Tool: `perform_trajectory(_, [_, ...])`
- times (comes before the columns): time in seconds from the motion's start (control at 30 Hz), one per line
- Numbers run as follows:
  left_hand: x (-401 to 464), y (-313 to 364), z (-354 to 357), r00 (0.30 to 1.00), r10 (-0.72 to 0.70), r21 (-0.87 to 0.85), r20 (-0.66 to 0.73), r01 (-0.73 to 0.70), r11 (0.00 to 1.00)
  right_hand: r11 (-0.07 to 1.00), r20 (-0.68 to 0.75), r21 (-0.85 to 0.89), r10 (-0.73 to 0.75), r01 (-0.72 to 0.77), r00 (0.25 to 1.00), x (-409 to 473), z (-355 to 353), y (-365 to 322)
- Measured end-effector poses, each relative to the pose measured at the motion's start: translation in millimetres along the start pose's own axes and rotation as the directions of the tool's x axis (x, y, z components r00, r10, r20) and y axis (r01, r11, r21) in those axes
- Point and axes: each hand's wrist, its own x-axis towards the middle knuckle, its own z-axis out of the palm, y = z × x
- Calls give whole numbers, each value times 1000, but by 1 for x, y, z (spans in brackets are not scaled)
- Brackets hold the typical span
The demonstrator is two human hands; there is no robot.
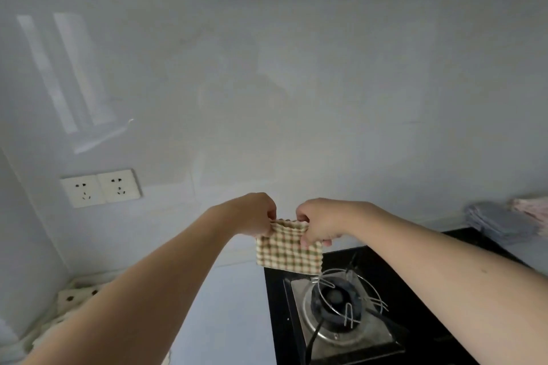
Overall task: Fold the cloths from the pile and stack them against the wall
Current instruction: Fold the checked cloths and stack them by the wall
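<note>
A small checked cloth (289,249) in beige, green and red hangs folded in the air in front of the white wall. My left hand (258,215) pinches its top left corner. My right hand (318,224) grips its top right corner, fingers curled round the edge. The cloth's lower edge hangs just above the back of the stove. A pile of cream cloths with dark dots (74,299) lies in the left corner, partly hidden by my left forearm. Folded grey cloths (498,221) and a pink one (533,210) lie stacked against the wall at the right.
A black gas stove (335,302) with a wire pan support stands below my hands on the white counter (234,305). A double wall socket (100,187) sits on the wall to the left. A dark cabinet edge runs along the top.
</note>
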Motion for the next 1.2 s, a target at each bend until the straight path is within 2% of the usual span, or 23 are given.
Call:
perform_trajectory(0.27, [35, 113, -53, 989, 97, 141, 108, -111, 984, 998, -98, 24, 53, -51, 994, -68, -78, 86])
perform_trajectory(0.57, [72, 303, -69, 980, 155, 109, 123, -169, 980, 989, -80, 23, 150, -149, 985, -166, -135, 249])
perform_trajectory(0.83, [133, 411, -48, 969, 212, -22, 127, -211, 977, 974, -60, 112, 205, -198, 977, -183, -148, 380])
perform_trajectory(1.03, [207, 479, -23, 942, 279, -219, 186, -237, 946, 922, -44, 225, 332, -314, 942, -180, -137, 489])
perform_trajectory(1.2, [278, 559, 26, 930, 299, -382, 213, -202, 902, 883, -51, 293, 399, -368, 916, -185, -138, 593])
